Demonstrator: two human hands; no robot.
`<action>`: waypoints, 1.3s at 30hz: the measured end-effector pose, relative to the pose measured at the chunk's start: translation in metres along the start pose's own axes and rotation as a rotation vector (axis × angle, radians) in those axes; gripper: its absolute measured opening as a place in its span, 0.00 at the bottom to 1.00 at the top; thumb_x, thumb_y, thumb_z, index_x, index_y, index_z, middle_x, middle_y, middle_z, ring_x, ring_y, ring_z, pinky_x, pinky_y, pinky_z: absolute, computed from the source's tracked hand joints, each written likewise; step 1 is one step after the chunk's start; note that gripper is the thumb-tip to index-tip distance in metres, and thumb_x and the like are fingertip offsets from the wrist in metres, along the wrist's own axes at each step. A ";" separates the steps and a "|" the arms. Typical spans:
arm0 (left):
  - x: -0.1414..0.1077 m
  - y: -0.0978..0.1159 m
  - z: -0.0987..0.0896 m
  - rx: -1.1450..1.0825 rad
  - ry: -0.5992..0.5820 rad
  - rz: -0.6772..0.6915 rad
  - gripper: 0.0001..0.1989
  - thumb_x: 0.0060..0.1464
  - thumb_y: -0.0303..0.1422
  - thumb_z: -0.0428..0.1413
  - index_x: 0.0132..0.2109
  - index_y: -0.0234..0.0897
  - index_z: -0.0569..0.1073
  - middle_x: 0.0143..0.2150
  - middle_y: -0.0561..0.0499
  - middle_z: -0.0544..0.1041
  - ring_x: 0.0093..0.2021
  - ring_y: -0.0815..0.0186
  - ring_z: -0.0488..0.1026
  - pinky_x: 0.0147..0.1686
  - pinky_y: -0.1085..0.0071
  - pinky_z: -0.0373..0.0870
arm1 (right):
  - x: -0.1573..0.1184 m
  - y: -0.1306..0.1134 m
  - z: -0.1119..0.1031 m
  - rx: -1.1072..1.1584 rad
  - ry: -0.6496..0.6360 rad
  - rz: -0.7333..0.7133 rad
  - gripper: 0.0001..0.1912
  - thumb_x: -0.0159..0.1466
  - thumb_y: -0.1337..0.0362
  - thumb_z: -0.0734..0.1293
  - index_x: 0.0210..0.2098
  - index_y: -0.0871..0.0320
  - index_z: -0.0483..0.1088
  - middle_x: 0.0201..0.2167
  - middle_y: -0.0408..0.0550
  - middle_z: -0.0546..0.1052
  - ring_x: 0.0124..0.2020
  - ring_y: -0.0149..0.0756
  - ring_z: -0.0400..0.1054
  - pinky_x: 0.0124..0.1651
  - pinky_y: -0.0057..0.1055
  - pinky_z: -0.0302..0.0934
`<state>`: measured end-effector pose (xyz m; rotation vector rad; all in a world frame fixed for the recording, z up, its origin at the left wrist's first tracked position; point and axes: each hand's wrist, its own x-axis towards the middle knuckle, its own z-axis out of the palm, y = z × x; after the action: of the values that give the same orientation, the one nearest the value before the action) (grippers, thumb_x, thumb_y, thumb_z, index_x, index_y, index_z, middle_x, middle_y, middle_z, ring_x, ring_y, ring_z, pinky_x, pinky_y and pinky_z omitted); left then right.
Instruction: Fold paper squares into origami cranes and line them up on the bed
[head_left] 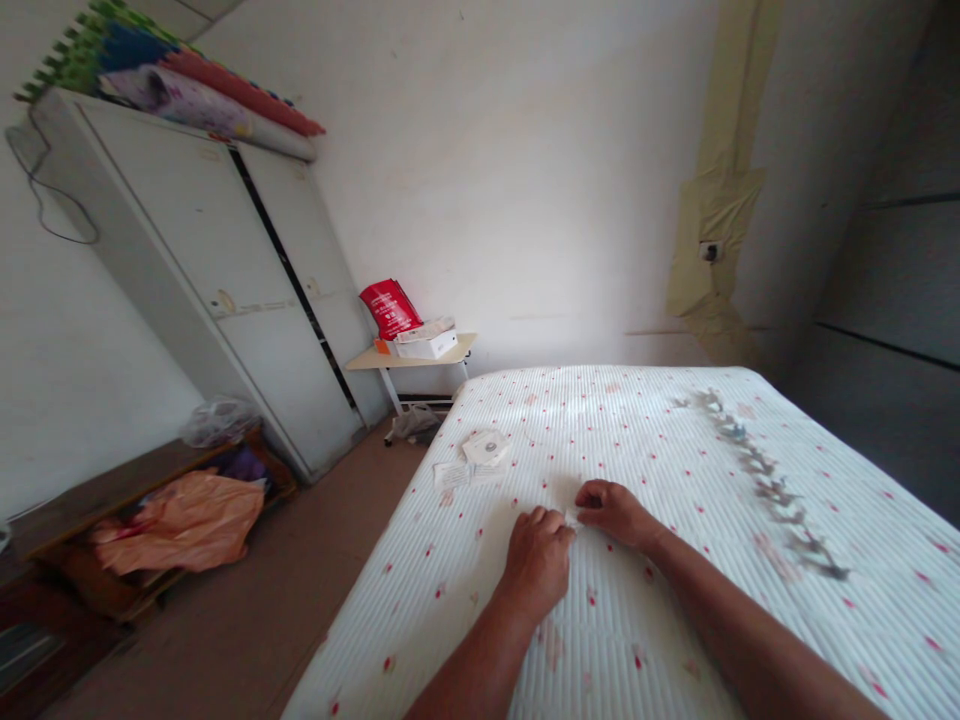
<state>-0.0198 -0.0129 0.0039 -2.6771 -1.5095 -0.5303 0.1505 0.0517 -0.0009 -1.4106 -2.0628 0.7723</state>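
Observation:
Over the middle of the bed, my left hand (538,560) and my right hand (616,512) are close together, both with curled fingers. Between their fingertips is a small whitish piece (573,519), too small and pale to name. My right hand pinches one side of it, and the closed fingers of my left hand meet the other. Farther off on the left lie a white paper piece with a round mark (486,448) and a printed paper strip (451,475). A row of small greyish figures (772,482), blurred in detail, runs along the right part of the bed.
The bed has a white ribbed cover (600,420) with red spots. Beyond its far left corner, a small table (367,358) bears a red bag (390,308) and a white box (427,345). At left stand a grey cabinet (172,220) and a low wooden bench (67,510) with orange cloth.

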 end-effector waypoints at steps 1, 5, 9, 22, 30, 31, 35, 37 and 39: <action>0.000 0.000 0.000 0.003 0.002 -0.002 0.09 0.53 0.26 0.48 0.35 0.38 0.73 0.35 0.48 0.72 0.40 0.63 0.64 0.37 0.67 0.58 | -0.001 -0.002 0.002 -0.048 0.019 -0.015 0.05 0.48 0.70 0.63 0.26 0.60 0.68 0.26 0.44 0.71 0.28 0.30 0.62 0.32 0.25 0.55; 0.001 0.000 0.001 0.002 -0.008 -0.015 0.10 0.54 0.26 0.48 0.35 0.38 0.73 0.36 0.48 0.72 0.40 0.63 0.64 0.38 0.67 0.59 | -0.002 -0.007 0.007 -0.146 0.035 -0.011 0.08 0.47 0.72 0.63 0.28 0.60 0.69 0.29 0.45 0.70 0.29 0.30 0.63 0.33 0.25 0.54; 0.001 0.001 -0.001 0.008 -0.020 -0.015 0.10 0.55 0.27 0.47 0.36 0.39 0.73 0.36 0.49 0.72 0.41 0.63 0.64 0.38 0.67 0.59 | 0.000 -0.003 0.003 -0.127 0.014 -0.014 0.11 0.45 0.76 0.60 0.27 0.60 0.68 0.28 0.45 0.70 0.30 0.30 0.63 0.34 0.24 0.55; 0.001 -0.001 0.001 -0.137 0.015 -0.110 0.12 0.50 0.25 0.49 0.36 0.41 0.75 0.37 0.50 0.74 0.42 0.64 0.66 0.41 0.67 0.59 | -0.003 -0.007 0.003 -0.118 -0.015 -0.028 0.10 0.46 0.76 0.60 0.27 0.59 0.67 0.29 0.44 0.70 0.30 0.29 0.62 0.34 0.23 0.54; 0.020 -0.007 0.007 -0.256 0.054 -0.472 0.05 0.46 0.31 0.54 0.30 0.41 0.75 0.36 0.55 0.74 0.41 0.68 0.68 0.44 0.71 0.59 | 0.000 -0.007 0.003 -0.119 -0.022 -0.006 0.10 0.45 0.76 0.60 0.26 0.60 0.67 0.27 0.44 0.70 0.29 0.29 0.61 0.32 0.23 0.53; 0.022 -0.005 0.007 -0.239 0.062 -0.504 0.04 0.46 0.33 0.55 0.30 0.41 0.75 0.37 0.55 0.74 0.42 0.67 0.67 0.44 0.70 0.58 | -0.001 -0.008 0.003 -0.123 -0.020 -0.008 0.10 0.45 0.76 0.60 0.26 0.60 0.67 0.27 0.44 0.70 0.29 0.29 0.61 0.32 0.23 0.52; 0.027 0.003 0.004 -0.171 0.056 -0.564 0.06 0.44 0.37 0.56 0.30 0.42 0.73 0.40 0.54 0.72 0.46 0.63 0.65 0.44 0.67 0.57 | -0.001 -0.009 0.003 -0.141 -0.020 -0.014 0.09 0.46 0.76 0.60 0.26 0.60 0.68 0.27 0.44 0.70 0.29 0.29 0.61 0.32 0.23 0.52; 0.027 0.006 0.003 -0.144 0.039 -0.571 0.05 0.44 0.36 0.56 0.31 0.41 0.73 0.41 0.52 0.71 0.47 0.62 0.64 0.44 0.66 0.56 | -0.001 -0.008 0.003 -0.147 -0.020 -0.013 0.09 0.46 0.76 0.60 0.26 0.60 0.68 0.26 0.44 0.70 0.28 0.29 0.61 0.31 0.23 0.52; 0.027 0.007 0.002 -0.139 0.024 -0.577 0.05 0.45 0.35 0.55 0.31 0.41 0.73 0.42 0.52 0.71 0.48 0.61 0.64 0.45 0.65 0.56 | 0.000 -0.008 0.004 -0.144 -0.018 -0.010 0.09 0.46 0.76 0.60 0.26 0.60 0.68 0.26 0.44 0.69 0.28 0.29 0.61 0.31 0.23 0.52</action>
<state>-0.0007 0.0066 0.0113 -2.2751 -2.3195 -0.6974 0.1432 0.0488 0.0019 -1.4732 -2.1749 0.6462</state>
